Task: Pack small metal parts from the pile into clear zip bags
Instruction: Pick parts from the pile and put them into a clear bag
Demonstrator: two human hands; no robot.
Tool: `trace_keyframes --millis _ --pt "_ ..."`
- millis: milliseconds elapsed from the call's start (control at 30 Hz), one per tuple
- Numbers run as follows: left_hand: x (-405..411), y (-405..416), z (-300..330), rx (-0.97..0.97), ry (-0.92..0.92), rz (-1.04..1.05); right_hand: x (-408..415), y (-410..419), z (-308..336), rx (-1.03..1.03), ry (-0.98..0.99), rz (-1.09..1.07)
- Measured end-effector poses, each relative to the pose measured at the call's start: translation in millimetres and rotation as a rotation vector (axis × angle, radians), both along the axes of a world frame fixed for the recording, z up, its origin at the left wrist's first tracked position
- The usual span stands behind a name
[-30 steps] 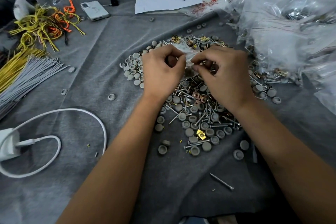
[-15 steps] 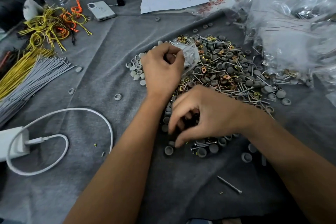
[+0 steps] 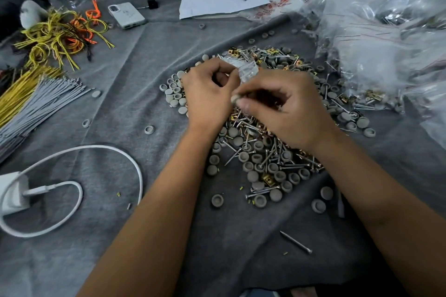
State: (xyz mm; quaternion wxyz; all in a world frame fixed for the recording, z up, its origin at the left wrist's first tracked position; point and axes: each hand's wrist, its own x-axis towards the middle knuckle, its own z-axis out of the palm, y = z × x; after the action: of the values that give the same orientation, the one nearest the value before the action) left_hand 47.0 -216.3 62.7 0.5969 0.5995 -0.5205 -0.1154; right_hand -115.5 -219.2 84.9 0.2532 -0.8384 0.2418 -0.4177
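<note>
A pile of screws, brass clips and grey round caps (image 3: 272, 152) lies on the grey cloth (image 3: 135, 113) in the middle. My left hand (image 3: 207, 94) grips a small clear zip bag (image 3: 243, 69) above the pile's far part. My right hand (image 3: 284, 108) is beside it, fingers curled, pinching a grey cap (image 3: 234, 98) between thumb and forefinger right next to the bag. What lies inside the bag is hard to make out.
A heap of clear bags (image 3: 376, 38) fills the right rear. Grey and yellow ties (image 3: 36, 101) lie at left, a white charger and cable (image 3: 43, 188) near left, a phone (image 3: 126, 15) and paper with a pen (image 3: 222, 0) at the back. A loose screw (image 3: 295, 241) lies near me.
My right hand left the bag, dipped to the near side of the pile, and has come back up to the bag pinching a grey cap. My left hand kept hold of the bag.
</note>
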Motion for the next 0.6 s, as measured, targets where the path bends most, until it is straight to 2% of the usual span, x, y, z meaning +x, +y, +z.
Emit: trace_keyframes --millis 100,233,467,600 --pt "-0.9 -0.7 -0.9 0.001 -0.02 -0.001 -5.1 -7.5 -1.5 -0.118 -0.008 -0.215" --pt "-1.2 -2.0 -2.8 0.002 -0.037 -0.037 -6.5 -12.7 -6.4 -0.145 0.082 -0.319" --pt "-1.8 -1.2 -3.0 -0.011 -0.048 -0.045 -7.9 -13.6 -6.2 -0.062 0.046 -0.312" --pt "-1.7 -1.1 -2.3 -0.003 -0.039 -0.035 -10.3 -13.0 -1.1 -0.012 0.053 -0.232"
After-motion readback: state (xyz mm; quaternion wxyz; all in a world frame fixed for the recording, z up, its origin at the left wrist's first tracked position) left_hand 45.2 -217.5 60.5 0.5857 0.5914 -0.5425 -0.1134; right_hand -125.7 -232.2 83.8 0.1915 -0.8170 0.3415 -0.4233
